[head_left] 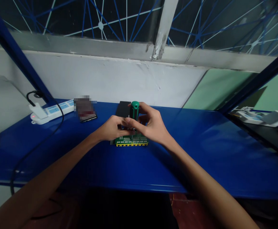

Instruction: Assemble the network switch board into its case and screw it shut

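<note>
A green circuit board point(132, 141) with a yellow front strip lies on the blue table point(201, 152). A screwdriver with a green handle point(134, 109) stands upright with its shaft down on the board. My right hand point(150, 125) is closed round the handle and shaft. My left hand point(112, 128) is curled at the board's left side, its fingers pinched near the shaft; what they grip is hidden. A black box point(122, 109) sits just behind the board.
A white power strip point(50, 111) with a plug and black cable point(33, 149) lies at the back left. A dark phone-like object point(85, 109) rests beside it. Papers and a device point(260, 116) sit on a neighbouring surface at right. A window ledge runs behind.
</note>
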`<action>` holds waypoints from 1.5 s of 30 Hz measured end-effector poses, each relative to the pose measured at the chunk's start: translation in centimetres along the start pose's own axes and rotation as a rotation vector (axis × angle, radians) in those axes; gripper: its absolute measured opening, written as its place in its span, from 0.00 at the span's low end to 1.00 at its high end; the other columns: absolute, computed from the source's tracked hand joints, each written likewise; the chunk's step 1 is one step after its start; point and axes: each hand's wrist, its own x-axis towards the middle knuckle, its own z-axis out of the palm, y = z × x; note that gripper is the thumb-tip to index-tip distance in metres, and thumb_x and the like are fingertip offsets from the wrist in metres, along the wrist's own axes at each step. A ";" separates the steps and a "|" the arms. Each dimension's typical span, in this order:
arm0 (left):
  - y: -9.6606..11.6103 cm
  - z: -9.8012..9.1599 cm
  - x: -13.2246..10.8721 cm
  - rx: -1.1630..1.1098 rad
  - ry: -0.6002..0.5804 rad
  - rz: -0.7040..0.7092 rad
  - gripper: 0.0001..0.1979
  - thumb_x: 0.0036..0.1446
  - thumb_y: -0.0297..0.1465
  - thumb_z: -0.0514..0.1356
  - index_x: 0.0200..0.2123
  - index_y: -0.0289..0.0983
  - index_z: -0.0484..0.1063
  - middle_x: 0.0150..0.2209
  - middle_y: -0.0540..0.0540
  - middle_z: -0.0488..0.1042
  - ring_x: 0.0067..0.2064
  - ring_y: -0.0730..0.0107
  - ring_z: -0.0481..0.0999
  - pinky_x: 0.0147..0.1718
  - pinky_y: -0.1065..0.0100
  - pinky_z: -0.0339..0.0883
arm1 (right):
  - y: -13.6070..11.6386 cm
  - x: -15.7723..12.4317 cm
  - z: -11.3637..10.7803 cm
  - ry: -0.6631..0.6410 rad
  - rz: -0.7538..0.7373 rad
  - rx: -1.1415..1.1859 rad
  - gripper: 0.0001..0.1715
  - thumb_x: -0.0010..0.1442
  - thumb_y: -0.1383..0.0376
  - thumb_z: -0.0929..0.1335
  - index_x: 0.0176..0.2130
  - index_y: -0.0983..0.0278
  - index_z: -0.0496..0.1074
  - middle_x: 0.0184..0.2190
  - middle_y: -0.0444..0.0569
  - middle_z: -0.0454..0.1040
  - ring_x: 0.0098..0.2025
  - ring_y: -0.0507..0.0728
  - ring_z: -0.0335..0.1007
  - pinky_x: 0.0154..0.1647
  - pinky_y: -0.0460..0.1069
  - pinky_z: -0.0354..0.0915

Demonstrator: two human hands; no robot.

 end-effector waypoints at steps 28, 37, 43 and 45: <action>0.6 0.1 -0.3 0.084 -0.048 0.046 0.09 0.54 0.32 0.63 0.26 0.33 0.78 0.19 0.52 0.68 0.21 0.78 0.60 0.21 0.71 0.55 | 0.1 0.1 0.2 -0.037 0.073 0.102 0.24 0.55 0.54 0.72 0.47 0.63 0.69 0.28 0.42 0.70 0.23 0.48 0.64 0.21 0.46 0.60; 0.5 0.2 -0.2 0.071 -0.037 0.045 0.08 0.54 0.32 0.63 0.29 0.32 0.77 0.22 0.51 0.71 0.23 0.78 0.62 0.22 0.73 0.56 | 0.1 0.1 0.3 -0.010 0.059 0.119 0.21 0.55 0.56 0.73 0.45 0.64 0.70 0.28 0.42 0.69 0.24 0.49 0.64 0.23 0.46 0.63; 0.2 0.3 -0.2 0.100 -0.100 0.098 0.07 0.55 0.31 0.62 0.30 0.33 0.79 0.21 0.51 0.70 0.22 0.79 0.60 0.21 0.73 0.55 | 0.2 0.0 0.2 -0.029 0.067 0.085 0.22 0.56 0.56 0.72 0.47 0.64 0.70 0.27 0.41 0.68 0.22 0.48 0.62 0.22 0.46 0.61; -0.2 0.3 -0.2 0.090 -0.091 0.092 0.07 0.55 0.32 0.63 0.30 0.34 0.79 0.21 0.51 0.70 0.22 0.78 0.60 0.22 0.72 0.56 | 0.2 0.0 0.2 -0.020 0.056 0.091 0.22 0.55 0.57 0.72 0.47 0.64 0.70 0.29 0.42 0.69 0.24 0.49 0.63 0.24 0.46 0.62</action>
